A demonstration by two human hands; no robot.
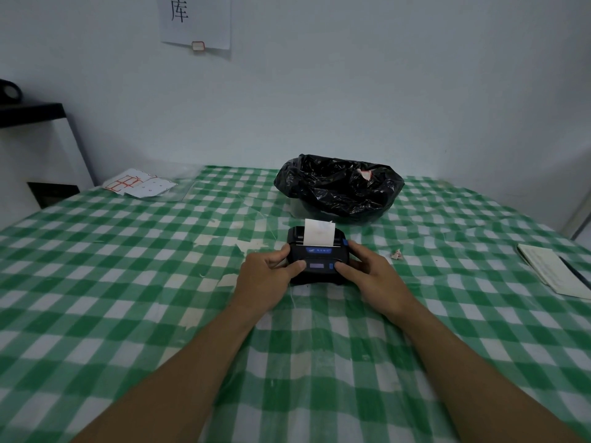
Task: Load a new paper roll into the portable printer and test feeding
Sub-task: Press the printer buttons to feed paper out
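A small black portable printer [316,259] with blue markings sits on the green-and-white checked tablecloth [128,282] at the centre. A white strip of paper [319,232] sticks up out of its slot at the back. My left hand [267,276] grips the printer's left side, thumb lying on its front panel. My right hand [367,270] grips the right side, and its thumb rests on the front panel by a blue button. The paper roll inside is hidden.
A bin lined with a black plastic bag [339,190] stands just behind the printer. A crumpled paper scrap [397,254] lies to the right. A notebook with a pen [556,271] lies at the far right edge. Loose papers [140,185] lie at the back left.
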